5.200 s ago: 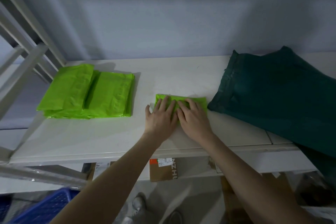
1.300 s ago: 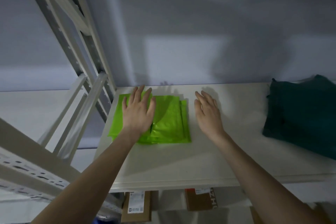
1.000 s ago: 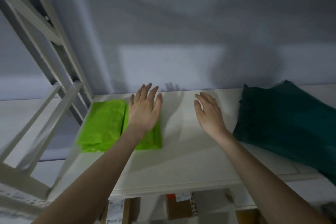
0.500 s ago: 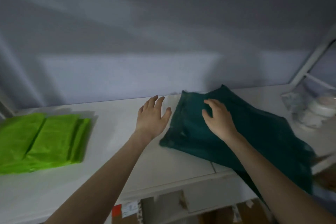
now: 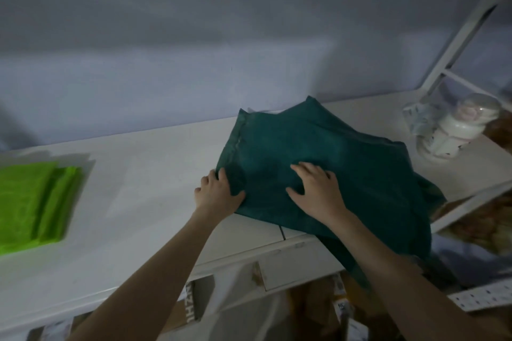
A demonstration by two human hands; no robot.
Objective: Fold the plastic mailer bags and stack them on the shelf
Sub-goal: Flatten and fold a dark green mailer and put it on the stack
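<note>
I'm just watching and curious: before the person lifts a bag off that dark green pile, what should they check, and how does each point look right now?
1. Left hand at the near left corner of the dark green pile: ok.
2. Right hand flat on top of the pile: ok.
3. Only one bag pinched: cannot tell.
4. Pile fully on the shelf: not ok, its right end hangs over the front edge.
5. Bare shelf for folding between the pile and the lime green stack: ok.
</note>
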